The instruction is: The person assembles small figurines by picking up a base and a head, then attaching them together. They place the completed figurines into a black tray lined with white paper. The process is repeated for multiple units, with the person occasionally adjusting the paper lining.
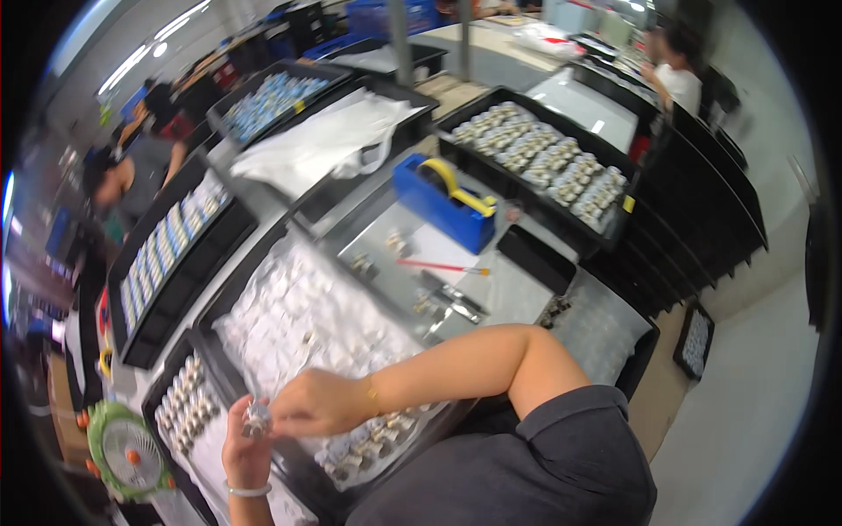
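Your left hand (244,443) and right hand (317,403) both pinch one small metal fitting (256,421) in a closed grip, low at the near left, above the black tray (294,469) of bagged parts.

— How many tape dispensers on the tabletop (517,294)?
— One blue tape dispenser (443,203), far right. One red pen (441,266) near it.
— Fans?
— One green fan (127,451), near left.
— And the small metal parts?
— Too many to count, spread over several black trays (189,263)
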Tool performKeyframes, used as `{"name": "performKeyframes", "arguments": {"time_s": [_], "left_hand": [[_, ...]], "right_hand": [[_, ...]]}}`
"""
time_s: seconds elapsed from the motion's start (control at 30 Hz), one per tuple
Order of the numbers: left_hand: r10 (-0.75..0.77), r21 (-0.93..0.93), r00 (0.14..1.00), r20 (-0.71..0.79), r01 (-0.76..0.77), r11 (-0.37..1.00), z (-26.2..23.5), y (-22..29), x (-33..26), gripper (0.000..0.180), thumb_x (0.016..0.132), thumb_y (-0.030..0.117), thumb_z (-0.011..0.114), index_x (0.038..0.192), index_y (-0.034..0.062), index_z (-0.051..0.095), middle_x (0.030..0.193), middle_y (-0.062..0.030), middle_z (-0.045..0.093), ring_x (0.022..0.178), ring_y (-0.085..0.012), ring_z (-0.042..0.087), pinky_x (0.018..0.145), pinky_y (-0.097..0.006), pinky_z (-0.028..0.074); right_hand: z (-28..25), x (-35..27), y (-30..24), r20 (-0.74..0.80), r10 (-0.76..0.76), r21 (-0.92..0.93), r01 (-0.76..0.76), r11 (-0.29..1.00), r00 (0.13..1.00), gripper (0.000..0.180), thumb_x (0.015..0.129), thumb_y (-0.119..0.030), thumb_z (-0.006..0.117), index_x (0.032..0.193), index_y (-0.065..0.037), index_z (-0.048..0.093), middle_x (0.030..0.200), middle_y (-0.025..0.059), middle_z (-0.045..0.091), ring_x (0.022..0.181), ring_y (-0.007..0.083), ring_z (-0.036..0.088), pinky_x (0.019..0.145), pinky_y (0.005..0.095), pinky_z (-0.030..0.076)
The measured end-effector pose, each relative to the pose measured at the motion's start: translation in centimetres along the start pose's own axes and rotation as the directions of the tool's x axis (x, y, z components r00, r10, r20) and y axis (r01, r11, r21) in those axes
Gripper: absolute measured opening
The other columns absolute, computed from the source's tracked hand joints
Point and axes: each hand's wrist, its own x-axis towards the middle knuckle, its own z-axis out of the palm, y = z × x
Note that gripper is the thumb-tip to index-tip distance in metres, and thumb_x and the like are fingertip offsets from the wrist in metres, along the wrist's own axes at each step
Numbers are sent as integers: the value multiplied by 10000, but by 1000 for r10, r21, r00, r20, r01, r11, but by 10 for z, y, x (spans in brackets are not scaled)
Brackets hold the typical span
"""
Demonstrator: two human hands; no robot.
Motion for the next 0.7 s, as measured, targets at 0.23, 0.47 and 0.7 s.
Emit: {"name": "performKeyframes", "arguments": {"time_s": [0.23,0.47,0.7], "left_hand": [[171,126,985,-33,-166,978,-12,-18,-22,696,576,-19,611,1184,141,314,1252,-140,403,1034,-234,486,940,-331,356],[308,26,936,169,-316,948,-4,-13,-29,794,543,-97,630,1175,211,264,1265,-67,361,1276,-301,272,1069,-418,160],[370,307,907,202,-418,855,-3,-13,-31,736,574,40,665,1182,161,268,1190,-65,395,1082,-243,427,962,-387,291]], "right_hand": [[-2,2,20,143,288,-115,-273,955,947,99,796,-85,555,742,-12,594,659,93,568,552,175,520,528,285,417],[0,2,13,69,281,-90,-275,957,957,108,795,-74,557,726,2,591,630,47,563,527,87,484,499,221,390],[0,4,17,110,296,-105,-285,953,949,129,806,-94,548,728,-3,595,623,41,563,517,80,475,496,214,383]]}}
